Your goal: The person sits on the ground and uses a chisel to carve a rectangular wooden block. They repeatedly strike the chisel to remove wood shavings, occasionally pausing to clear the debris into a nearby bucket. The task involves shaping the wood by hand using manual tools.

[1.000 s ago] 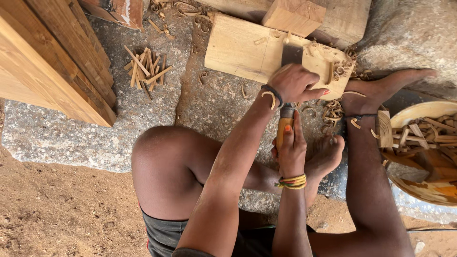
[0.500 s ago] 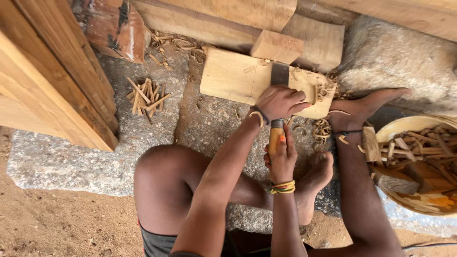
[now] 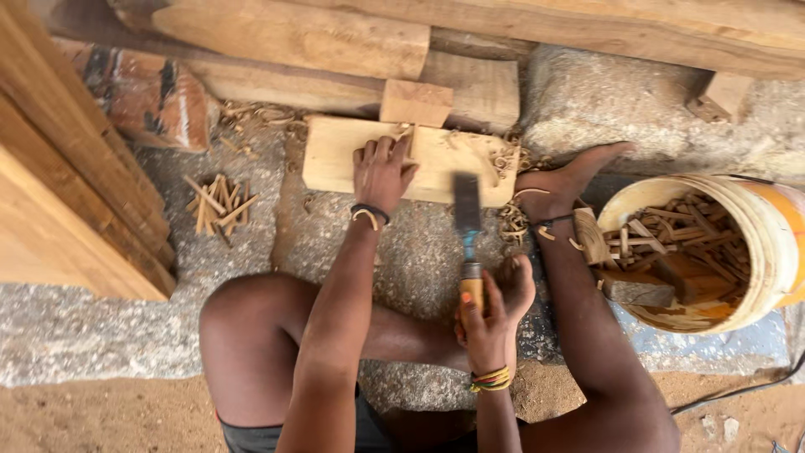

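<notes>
My left hand (image 3: 381,172), a dark band at the wrist, lies flat with spread fingers on a pale wooden board (image 3: 444,164) that rests on the stone ground. My right hand (image 3: 488,323), wearing yellow bangles, grips the orange handle of a wide chisel (image 3: 466,210). The blurred blade points at the board's near edge, just right of my left hand. A small wooden block (image 3: 415,102) sits at the board's far edge. My right foot (image 3: 570,176) rests against the board's right end, among curled shavings (image 3: 508,222).
A yellow-and-white bucket (image 3: 776,243) with wood offcuts stands at the right. A small heap of thin wooden sticks (image 3: 216,205) lies at the left. Planks lean at the far left (image 3: 75,176), and timbers (image 3: 302,38) lie behind the board.
My left hand has slid left along the board, away from the chisel blade it covered. The chisel's blade now shows in full, at the board's near edge.
</notes>
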